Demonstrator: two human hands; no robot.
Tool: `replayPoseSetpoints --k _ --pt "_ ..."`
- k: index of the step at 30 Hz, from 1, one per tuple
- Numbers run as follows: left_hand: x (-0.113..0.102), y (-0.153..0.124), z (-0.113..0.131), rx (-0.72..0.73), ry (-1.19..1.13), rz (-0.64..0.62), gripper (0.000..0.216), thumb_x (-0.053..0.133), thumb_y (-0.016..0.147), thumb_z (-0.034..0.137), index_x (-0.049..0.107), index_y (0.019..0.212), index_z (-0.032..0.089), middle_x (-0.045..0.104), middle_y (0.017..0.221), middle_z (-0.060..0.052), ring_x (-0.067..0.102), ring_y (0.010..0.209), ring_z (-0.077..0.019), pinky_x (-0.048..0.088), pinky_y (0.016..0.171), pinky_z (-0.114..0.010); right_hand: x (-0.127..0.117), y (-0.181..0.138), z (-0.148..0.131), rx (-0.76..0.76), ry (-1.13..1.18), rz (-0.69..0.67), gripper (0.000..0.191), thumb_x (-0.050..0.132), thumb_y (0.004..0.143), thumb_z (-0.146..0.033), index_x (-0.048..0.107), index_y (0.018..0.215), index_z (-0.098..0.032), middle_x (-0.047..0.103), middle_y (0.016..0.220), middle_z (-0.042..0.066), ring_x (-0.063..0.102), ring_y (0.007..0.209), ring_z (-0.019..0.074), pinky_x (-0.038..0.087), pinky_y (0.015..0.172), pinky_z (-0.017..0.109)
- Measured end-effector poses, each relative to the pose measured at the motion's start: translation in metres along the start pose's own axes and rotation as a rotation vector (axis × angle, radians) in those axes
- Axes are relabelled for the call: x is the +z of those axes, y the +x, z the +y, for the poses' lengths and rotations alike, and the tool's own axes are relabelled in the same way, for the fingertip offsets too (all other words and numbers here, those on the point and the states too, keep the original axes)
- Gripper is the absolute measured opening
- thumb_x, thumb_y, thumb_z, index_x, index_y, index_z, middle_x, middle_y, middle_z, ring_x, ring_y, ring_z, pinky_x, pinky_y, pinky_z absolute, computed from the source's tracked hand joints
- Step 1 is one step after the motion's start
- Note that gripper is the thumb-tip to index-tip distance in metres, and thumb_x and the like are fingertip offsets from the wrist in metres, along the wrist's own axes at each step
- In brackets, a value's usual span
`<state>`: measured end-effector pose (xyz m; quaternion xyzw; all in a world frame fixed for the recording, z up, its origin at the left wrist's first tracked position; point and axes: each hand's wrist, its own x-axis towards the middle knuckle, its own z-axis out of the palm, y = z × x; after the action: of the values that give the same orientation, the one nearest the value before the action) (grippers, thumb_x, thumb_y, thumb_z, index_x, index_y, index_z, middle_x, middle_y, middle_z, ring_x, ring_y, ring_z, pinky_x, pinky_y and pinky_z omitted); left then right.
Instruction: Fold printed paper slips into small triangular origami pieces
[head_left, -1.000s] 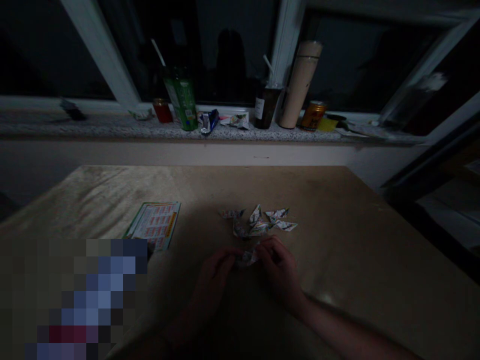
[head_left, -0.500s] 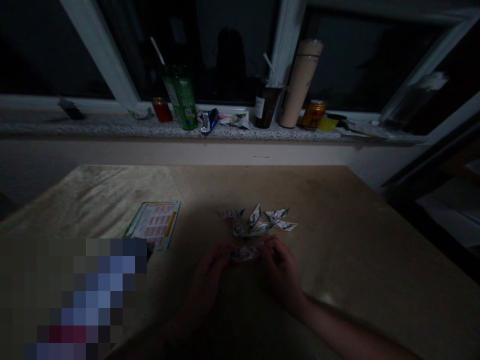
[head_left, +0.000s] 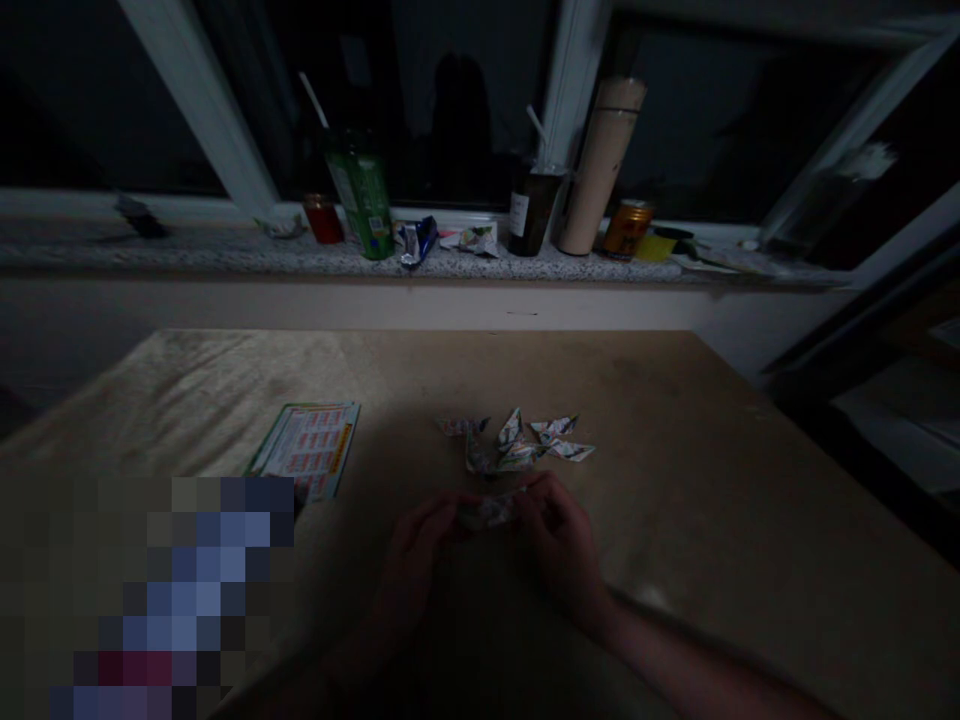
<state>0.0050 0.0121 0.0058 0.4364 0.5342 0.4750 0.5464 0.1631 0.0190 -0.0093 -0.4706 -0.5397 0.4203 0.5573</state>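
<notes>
Between both hands, low over the table, is a folded piece of printed paper [head_left: 491, 511]. My left hand [head_left: 421, 540] pinches its left end with closed fingers. The right end is gripped by the thumb and fingers of my right hand [head_left: 559, 530]. Just beyond the fingers lie several folded paper pieces with pointed ends: one bent paper piece [head_left: 471, 440] on the left, an upright paper point [head_left: 511, 430] in the middle and another paper piece [head_left: 556, 430] on the right. Dim light hides the details of the folds.
Printed sheets [head_left: 319, 445] lie on the table [head_left: 637, 390] to the left, beside a pixelated area. Along the windowsill [head_left: 262, 262] stand a green bottle [head_left: 367, 200], a dark cup with a straw [head_left: 531, 215], a tall pink flask [head_left: 602, 165] and an orange can [head_left: 628, 228].
My left hand has shifted slightly left and down along the end of the folded paper. My right hand and the pieces on the table stay in place.
</notes>
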Motion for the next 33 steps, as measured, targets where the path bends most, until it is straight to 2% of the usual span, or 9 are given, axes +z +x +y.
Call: replayPoseSetpoints --k 3,7,13,20,24,28,33 --pt "0.004 -0.0004 0.0057 -0.069 0.018 -0.053 0.02 0.067 0.068 0.032 0.066 0.082 0.017 0.07 0.076 -0.002 0.064 0.073 -0.0198 0.048 0.064 -0.025 0.0004 0.0 0.0 0.009 0.003 0.002 0.02 0.052 0.084 -0.028 0.045 0.067 -0.02 0.046 0.071 -0.002 0.044 0.062 0.0125 0.038 0.056 0.022" --pt "0.0076 -0.0005 0.0055 -0.145 -0.007 -0.045 0.032 0.076 0.057 0.026 0.059 0.083 0.018 0.068 0.068 0.0 0.063 0.064 -0.017 0.045 0.054 -0.021 0.001 -0.0007 0.0 0.011 -0.003 -0.01 0.019 0.052 0.084 -0.027 0.046 0.067 -0.02 0.047 0.071 -0.001 0.044 0.062 0.0124 0.038 0.055 0.022" --pt "0.0082 0.0001 0.0053 -0.161 0.033 0.015 0.033 0.076 0.057 0.033 0.057 0.08 0.017 0.065 0.061 0.003 0.059 0.056 -0.014 0.042 0.05 -0.02 0.0024 -0.001 -0.0038 0.043 0.015 -0.024 0.02 0.053 0.083 -0.03 0.046 0.067 -0.02 0.046 0.067 -0.003 0.043 0.059 0.012 0.037 0.054 0.022" --pt "0.0081 -0.0007 0.0115 -0.137 0.073 0.063 0.033 0.074 0.059 0.034 0.059 0.083 0.017 0.062 0.06 0.004 0.058 0.058 -0.0142 0.041 0.052 -0.02 0.0007 -0.0008 -0.005 0.117 0.012 -0.055 0.022 0.053 0.082 -0.037 0.047 0.07 -0.02 0.044 0.063 -0.003 0.042 0.059 0.0128 0.035 0.052 0.022" --pt "0.0071 -0.0007 0.0076 -0.135 0.092 0.043 0.03 0.074 0.061 0.034 0.059 0.081 0.017 0.059 0.057 0.005 0.055 0.053 -0.0131 0.039 0.049 -0.019 -0.0008 -0.0003 -0.005 0.154 0.018 -0.174 0.023 0.051 0.084 -0.042 0.051 0.076 -0.02 0.047 0.065 -0.003 0.044 0.061 0.0131 0.036 0.054 0.022" --pt "0.0058 -0.0006 0.0057 -0.112 0.074 -0.013 0.027 0.074 0.061 0.032 0.059 0.078 0.017 0.061 0.059 0.005 0.058 0.055 -0.0135 0.041 0.05 -0.019 0.0007 -0.0017 -0.0048 0.149 -0.022 -0.311 0.029 0.049 0.085 -0.043 0.053 0.073 -0.018 0.05 0.067 -0.001 0.045 0.061 0.0127 0.035 0.055 0.023" --pt "0.0063 -0.0011 0.0105 -0.116 0.081 -0.001 0.03 0.072 0.064 0.033 0.058 0.085 0.017 0.065 0.065 0.003 0.061 0.061 -0.0159 0.044 0.053 -0.021 0.0027 -0.0027 -0.0051 0.152 -0.08 -0.326 0.035 0.046 0.086 -0.047 0.055 0.07 -0.017 0.052 0.064 -0.001 0.046 0.059 0.0125 0.036 0.053 0.023"
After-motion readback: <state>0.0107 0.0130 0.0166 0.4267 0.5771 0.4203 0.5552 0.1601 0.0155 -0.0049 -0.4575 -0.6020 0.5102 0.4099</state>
